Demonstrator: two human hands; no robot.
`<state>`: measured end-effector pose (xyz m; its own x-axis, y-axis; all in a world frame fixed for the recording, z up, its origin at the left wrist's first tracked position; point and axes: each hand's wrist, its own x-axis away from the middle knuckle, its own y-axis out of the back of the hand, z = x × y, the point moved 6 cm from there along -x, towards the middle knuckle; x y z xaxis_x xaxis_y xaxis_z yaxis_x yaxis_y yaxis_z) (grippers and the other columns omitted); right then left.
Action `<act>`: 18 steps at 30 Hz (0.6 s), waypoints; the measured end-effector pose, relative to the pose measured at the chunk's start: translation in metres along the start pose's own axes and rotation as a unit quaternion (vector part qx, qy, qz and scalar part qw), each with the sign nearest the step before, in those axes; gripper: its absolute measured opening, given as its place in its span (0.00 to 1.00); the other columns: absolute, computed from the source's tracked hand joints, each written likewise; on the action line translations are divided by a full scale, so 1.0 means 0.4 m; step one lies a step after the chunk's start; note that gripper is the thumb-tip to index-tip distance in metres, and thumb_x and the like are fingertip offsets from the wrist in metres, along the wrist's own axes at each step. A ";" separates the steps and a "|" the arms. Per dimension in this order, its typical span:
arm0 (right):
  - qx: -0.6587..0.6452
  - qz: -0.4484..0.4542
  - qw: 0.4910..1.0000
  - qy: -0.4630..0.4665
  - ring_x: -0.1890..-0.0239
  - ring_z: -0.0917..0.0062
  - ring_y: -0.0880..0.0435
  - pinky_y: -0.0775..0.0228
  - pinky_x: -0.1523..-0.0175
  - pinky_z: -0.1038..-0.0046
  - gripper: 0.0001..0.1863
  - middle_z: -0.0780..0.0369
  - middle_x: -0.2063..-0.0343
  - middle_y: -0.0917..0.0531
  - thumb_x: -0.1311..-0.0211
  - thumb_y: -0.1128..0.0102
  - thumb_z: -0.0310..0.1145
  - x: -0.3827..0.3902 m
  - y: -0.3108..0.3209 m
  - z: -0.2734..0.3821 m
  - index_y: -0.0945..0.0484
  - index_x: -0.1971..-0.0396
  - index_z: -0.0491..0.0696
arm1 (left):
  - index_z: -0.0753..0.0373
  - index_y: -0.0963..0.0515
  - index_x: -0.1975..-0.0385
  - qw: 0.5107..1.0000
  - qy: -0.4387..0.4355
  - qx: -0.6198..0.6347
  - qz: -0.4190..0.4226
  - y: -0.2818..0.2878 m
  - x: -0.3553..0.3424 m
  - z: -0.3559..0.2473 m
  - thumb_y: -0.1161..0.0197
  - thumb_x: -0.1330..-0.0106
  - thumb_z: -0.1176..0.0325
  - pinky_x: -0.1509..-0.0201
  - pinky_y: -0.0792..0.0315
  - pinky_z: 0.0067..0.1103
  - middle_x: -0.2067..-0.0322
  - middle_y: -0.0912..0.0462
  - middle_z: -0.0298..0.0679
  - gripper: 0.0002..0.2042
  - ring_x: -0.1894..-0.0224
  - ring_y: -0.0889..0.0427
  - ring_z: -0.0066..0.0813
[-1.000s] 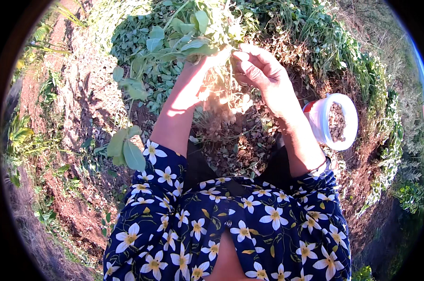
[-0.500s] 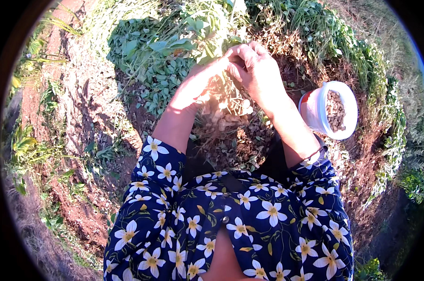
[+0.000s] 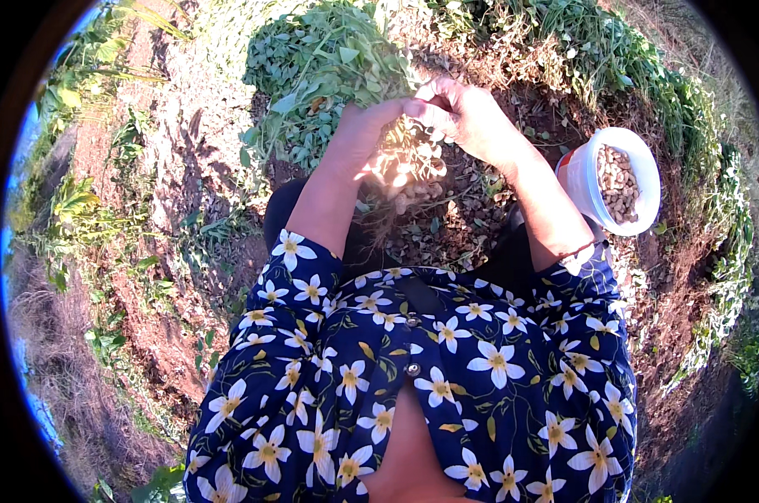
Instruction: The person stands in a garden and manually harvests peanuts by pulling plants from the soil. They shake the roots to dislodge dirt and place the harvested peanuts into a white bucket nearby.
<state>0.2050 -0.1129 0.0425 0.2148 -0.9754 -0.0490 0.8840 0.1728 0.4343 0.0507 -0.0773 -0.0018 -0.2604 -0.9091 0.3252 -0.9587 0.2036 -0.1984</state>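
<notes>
A bunch of green leafy plants (image 3: 341, 80) with pale roots and pods (image 3: 409, 155) is in my hands at the upper middle. My left hand (image 3: 362, 134) grips the stems, pods hanging beside and below it. My right hand (image 3: 459, 117) has its fingers closed at the top of the roots, touching my left thumb; what lies inside them is too small to make out. To the right of my right forearm, a white plastic bucket (image 3: 570, 180) holds several tan peanut pods (image 3: 616, 184).
Cut green vines (image 3: 589, 42) lie heaped in an arc across the back and right. Reddish soil (image 3: 119, 310) with scattered leaves surrounds me. Standing green plants (image 3: 77, 210) and dry grass are at the left edge. My dark-clad legs are under my forearms.
My right hand's fingers have closed and moved in against my left hand. The plant's loose leaves have shifted up from the left. The bucket sits higher and farther right in the view.
</notes>
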 end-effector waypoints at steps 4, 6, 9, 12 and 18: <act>0.190 -0.021 0.981 0.033 0.66 0.63 0.17 0.26 0.61 0.63 0.19 0.56 0.73 0.18 0.35 0.49 0.50 0.032 0.008 0.045 0.23 0.63 0.47 | 0.72 0.26 0.57 0.999 -0.048 -0.022 0.001 -0.037 0.050 -0.028 0.31 0.50 0.70 0.60 0.25 0.23 0.64 0.19 0.41 0.21 0.64 0.19 0.28; 0.275 -0.021 0.961 0.014 0.67 0.59 0.18 0.26 0.65 0.63 0.15 0.55 0.73 0.18 0.35 0.48 0.45 0.058 0.004 0.094 0.23 0.65 0.48 | 0.71 0.27 0.57 0.976 -0.060 -0.193 -0.076 -0.001 0.033 -0.010 0.34 0.47 0.72 0.64 0.26 0.24 0.64 0.20 0.40 0.18 0.65 0.20 0.29; 0.223 -0.056 0.963 0.140 0.71 0.59 0.18 0.28 0.68 0.61 0.15 0.54 0.73 0.18 0.35 0.49 0.45 0.119 -0.014 0.171 0.23 0.67 0.49 | 0.72 0.27 0.58 0.968 -0.107 -0.179 -0.142 0.002 0.018 -0.009 0.35 0.47 0.73 0.67 0.25 0.25 0.65 0.20 0.42 0.17 0.68 0.20 0.31; 0.080 -0.118 0.975 0.171 0.77 0.67 0.19 0.28 0.70 0.68 0.14 0.57 0.80 0.20 0.36 0.47 0.44 0.167 0.076 0.220 0.22 0.66 0.48 | 0.68 0.24 0.58 0.987 -0.053 0.038 -0.144 0.020 0.049 -0.016 0.35 0.44 0.71 0.68 0.22 0.25 0.66 0.19 0.43 0.14 0.71 0.18 0.31; -0.215 -0.143 0.965 0.041 0.77 0.90 0.26 0.34 0.74 0.84 0.12 0.71 0.81 0.22 0.34 0.45 0.40 0.160 0.219 0.013 0.21 0.63 0.47 | 0.61 0.22 0.64 0.973 0.030 0.216 -0.072 0.044 0.044 -0.026 0.35 0.43 0.67 0.69 0.21 0.28 0.70 0.17 0.36 0.09 0.72 0.17 0.31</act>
<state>0.2940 -0.1610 0.0819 -0.0469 -0.9807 -0.1900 0.9988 -0.0438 -0.0202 0.0282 -0.0860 0.0099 -0.1454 -0.8918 0.4285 -0.8512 -0.1080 -0.5136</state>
